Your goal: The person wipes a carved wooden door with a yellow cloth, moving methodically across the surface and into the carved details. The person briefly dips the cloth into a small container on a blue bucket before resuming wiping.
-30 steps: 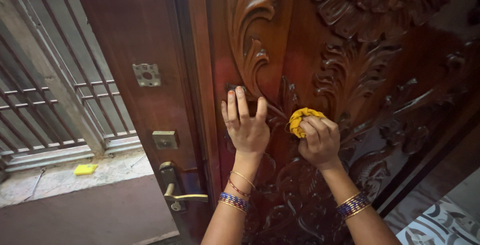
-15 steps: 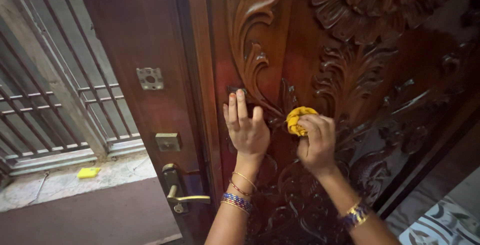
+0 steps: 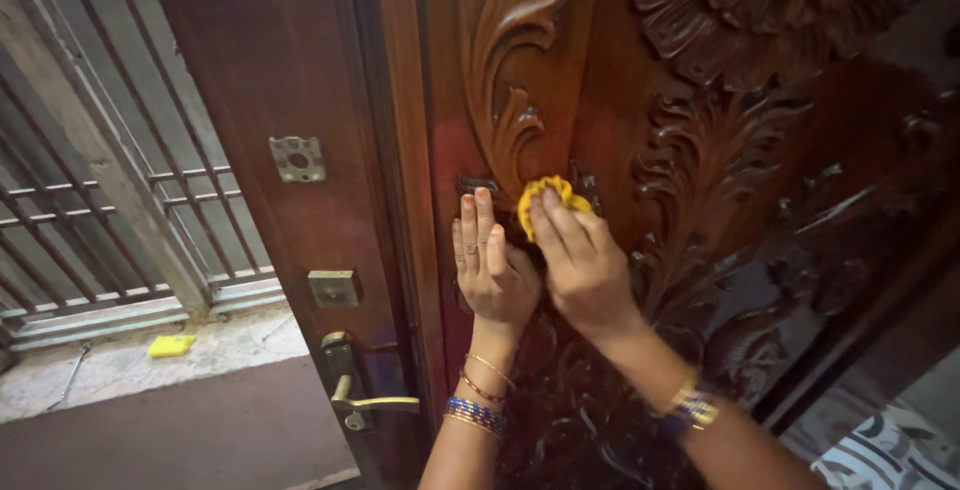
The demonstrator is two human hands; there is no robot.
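Yellow cloth sat bunched under the curled fingers of my right hand, pressed against the carved wooden door below a leaf scroll. My left hand lay open and flat on the door, touching my right and holding nothing. A brass handle stuck out lower left.

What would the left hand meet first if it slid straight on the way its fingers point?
Probably the carved leaf scroll just above the left hand, whose fingers point up the door.
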